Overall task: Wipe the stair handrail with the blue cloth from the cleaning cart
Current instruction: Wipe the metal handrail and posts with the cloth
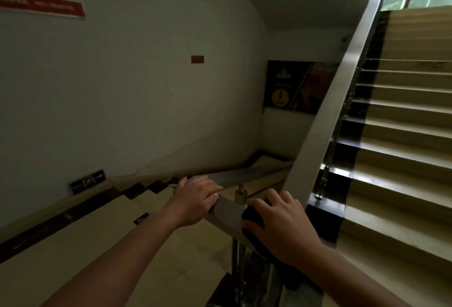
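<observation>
Handrail (pixel 227 211) metal, flat-topped and pale, runs under both hands at the turn of the stairs, and from just beyond the right hand (pixel 281 223) a second length of it climbs steeply up and away along the upper flight of steps (pixel 401 135). The right hand lies palm down with fingers spread, pressing a dark cloth (pixel 252 216) onto the rail; the cloth shows only as a dark fold at the fingertips and below the palm, and in this dim light its colour cannot be made out with certainty. The left hand (pixel 195 200) sits just to the left of the right one, its fingers curled over the rail's top edge and gripping the bare metal, with a short stretch of uncovered rail between the two hands. A small upright metal post (pixel 241 194) stands between them, just past the fingertips. Beyond the left hand the lower flight drops away along a pale wall (pixel 134 86), where an exit sign (pixel 88 180) sits low near the skirting.
</observation>
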